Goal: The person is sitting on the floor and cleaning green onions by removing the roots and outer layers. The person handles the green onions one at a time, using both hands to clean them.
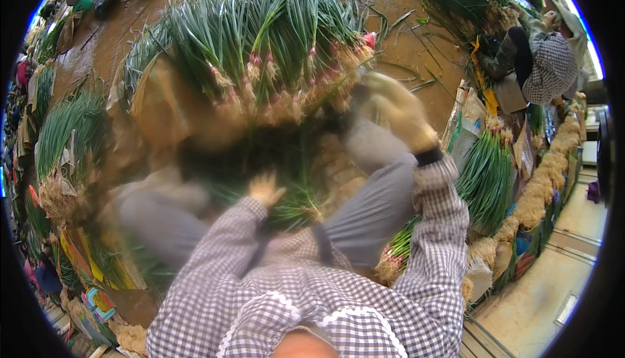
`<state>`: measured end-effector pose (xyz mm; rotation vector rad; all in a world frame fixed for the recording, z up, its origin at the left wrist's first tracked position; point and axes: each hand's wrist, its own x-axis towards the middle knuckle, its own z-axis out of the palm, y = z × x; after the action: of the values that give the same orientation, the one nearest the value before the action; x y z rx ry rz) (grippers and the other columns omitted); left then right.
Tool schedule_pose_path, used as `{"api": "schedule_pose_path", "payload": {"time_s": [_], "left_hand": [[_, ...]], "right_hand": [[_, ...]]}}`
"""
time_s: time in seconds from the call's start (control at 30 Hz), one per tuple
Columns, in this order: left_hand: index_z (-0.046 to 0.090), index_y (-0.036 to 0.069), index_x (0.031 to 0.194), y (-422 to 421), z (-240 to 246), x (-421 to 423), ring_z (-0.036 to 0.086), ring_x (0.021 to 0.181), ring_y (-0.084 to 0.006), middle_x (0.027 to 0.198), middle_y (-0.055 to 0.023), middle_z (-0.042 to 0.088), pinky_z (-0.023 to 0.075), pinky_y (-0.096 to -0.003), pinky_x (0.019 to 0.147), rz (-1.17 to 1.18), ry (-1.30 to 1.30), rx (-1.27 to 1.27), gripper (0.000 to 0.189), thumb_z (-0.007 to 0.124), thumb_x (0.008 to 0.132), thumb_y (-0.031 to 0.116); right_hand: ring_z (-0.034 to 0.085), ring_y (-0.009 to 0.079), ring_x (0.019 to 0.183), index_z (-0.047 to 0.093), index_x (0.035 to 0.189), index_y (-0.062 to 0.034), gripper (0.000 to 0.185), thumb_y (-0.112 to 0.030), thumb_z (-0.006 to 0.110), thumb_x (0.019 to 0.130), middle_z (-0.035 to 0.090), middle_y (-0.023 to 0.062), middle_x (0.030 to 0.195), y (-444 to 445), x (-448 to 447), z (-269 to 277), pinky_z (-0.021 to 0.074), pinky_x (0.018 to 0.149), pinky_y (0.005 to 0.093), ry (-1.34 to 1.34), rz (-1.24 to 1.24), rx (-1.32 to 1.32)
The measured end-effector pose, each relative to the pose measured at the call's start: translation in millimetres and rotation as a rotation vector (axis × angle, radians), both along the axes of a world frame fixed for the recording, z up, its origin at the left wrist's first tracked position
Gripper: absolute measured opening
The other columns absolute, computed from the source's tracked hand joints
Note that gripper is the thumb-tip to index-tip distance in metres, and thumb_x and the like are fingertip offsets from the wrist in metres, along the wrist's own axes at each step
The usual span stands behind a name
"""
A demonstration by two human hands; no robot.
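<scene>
A wide row of spring onions (273, 31) lies before me, green leaves pointing away and pink bulbs with pale roots towards me. My right hand (398, 106), in a pale glove and blurred, is at the right end of that row, beside the roots; whether it holds something cannot be told. Low in my lap is my left hand (265, 189), fingers spread over loose green leaves (293, 209). A blurred patch of the view hides detail between my knees. Near my right elbow lies a smaller onion bundle (398, 250).
Onion bundles stand at the left (71, 133) and right (488, 177). A person in a checked head covering (552, 67) sits at the upper right. A long row of root ends (542, 177) runs down the right. Stray leaves lie on the wet brown floor (429, 50).
</scene>
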<state>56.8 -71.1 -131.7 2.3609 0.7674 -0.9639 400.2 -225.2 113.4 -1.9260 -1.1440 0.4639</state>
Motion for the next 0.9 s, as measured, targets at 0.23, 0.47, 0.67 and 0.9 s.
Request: {"api": "schedule_pose_path", "payload": {"time_s": [0.23, 0.47, 0.67, 0.9], "left_hand": [[0.048, 0.001, 0.13, 104, 60, 33, 0.044, 0.125, -0.0309, 0.132, -0.019, 0.048, 0.0334, -0.0389, 0.105, 0.559, -0.781, -0.335, 0.056, 0.066, 0.082, 0.024], [0.046, -0.003, 0.126, 233, 86, 112, 0.051, 0.114, -0.034, 0.123, -0.024, 0.052, 0.0411, -0.0411, 0.097, 1.126, -0.824, 0.299, 0.062, 0.065, 0.082, 0.036], [0.038, 0.0, 0.132, 241, 59, 170, 0.055, 0.11, -0.0348, 0.119, -0.0251, 0.054, 0.0434, -0.0413, 0.094, 1.126, -0.566, 0.31, 0.084, 0.071, 0.073, 0.051], [0.041, 0.001, 0.131, 239, 67, 199, 0.056, 0.11, -0.0344, 0.117, -0.0241, 0.058, 0.0443, -0.04, 0.093, 1.135, -0.611, -0.048, 0.066, 0.065, 0.079, 0.034]], "right_hand": [[0.047, 0.0296, 0.118, 0.053, 0.119, -0.0022, 0.046, -0.026, 0.062, 0.081, 0.053, 0.0188, 0.122, 203, 75, -81, 0.0392, 0.099, 0.0383, -0.04, -0.523, -0.612], [0.024, 0.035, 0.134, 0.022, 0.142, -0.0035, 0.085, -0.033, 0.069, 0.077, 0.028, 0.0227, 0.143, 247, 10, -150, 0.0194, 0.111, 0.044, -0.019, -0.552, -0.301], [0.023, 0.0389, 0.135, 0.005, 0.146, -0.0047, 0.104, -0.03, 0.07, 0.069, 0.023, 0.0266, 0.145, 268, -29, -138, 0.0217, 0.111, 0.0428, -0.083, -0.522, -0.537], [0.05, 0.0296, 0.115, 0.027, 0.139, 0.0018, 0.076, -0.013, 0.067, 0.077, 0.049, 0.0223, 0.126, 317, -77, -128, 0.0426, 0.099, 0.0366, 0.229, -0.447, -0.406]]}}
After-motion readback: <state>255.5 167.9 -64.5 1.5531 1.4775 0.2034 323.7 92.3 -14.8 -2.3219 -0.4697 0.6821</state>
